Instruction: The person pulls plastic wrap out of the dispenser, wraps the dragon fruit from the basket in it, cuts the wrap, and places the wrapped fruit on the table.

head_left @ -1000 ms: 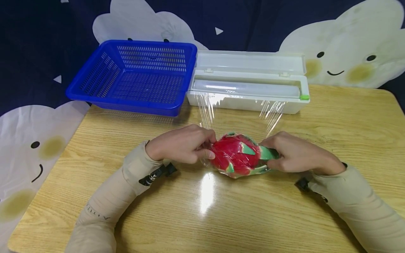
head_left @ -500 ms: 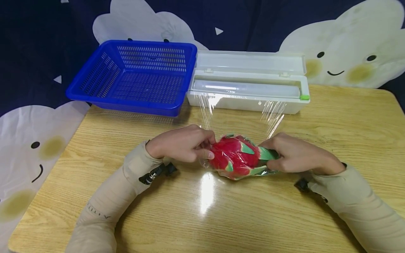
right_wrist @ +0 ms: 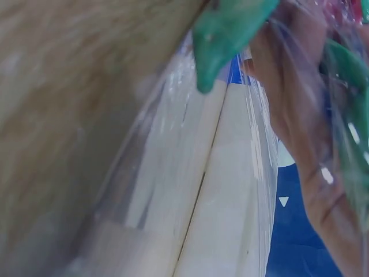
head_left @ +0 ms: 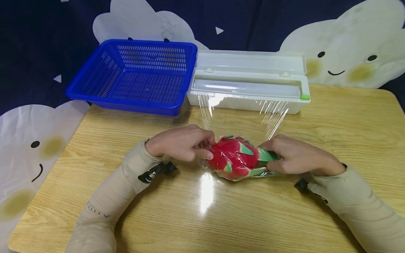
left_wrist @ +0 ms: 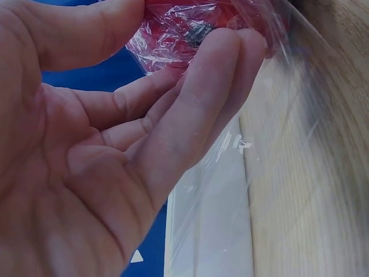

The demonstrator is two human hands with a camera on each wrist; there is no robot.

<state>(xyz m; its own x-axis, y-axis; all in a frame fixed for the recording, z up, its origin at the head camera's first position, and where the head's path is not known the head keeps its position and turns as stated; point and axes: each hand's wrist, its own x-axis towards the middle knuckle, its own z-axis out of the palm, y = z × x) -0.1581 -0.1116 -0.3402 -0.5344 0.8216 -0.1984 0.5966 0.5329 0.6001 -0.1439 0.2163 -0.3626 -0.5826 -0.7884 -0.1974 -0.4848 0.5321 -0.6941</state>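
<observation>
A red dragon fruit (head_left: 235, 158) with green scales lies on the wooden table (head_left: 202, 211), covered in cling film (head_left: 207, 112). The film still runs back to the roll in the white dispenser (head_left: 250, 88). My left hand (head_left: 207, 149) pinches the film against the fruit's left end; in the left wrist view the thumb and fingers (left_wrist: 225, 63) close on the film-covered red fruit (left_wrist: 179, 29). My right hand (head_left: 265, 154) grips the green right end through the film. The right wrist view shows a green scale (right_wrist: 225, 34) and the dispenser (right_wrist: 219, 190) behind the film.
A blue slotted basket (head_left: 136, 75) stands at the table's back left, touching the dispenser, whose lid is up. A dark cloth with white cloud faces (head_left: 345, 45) hangs behind. Bare table lies in front of the hands and to the right.
Both hands have drawn the wrapped fruit slightly toward me, and the film stretches a little longer from the dispenser. The grips are unchanged.
</observation>
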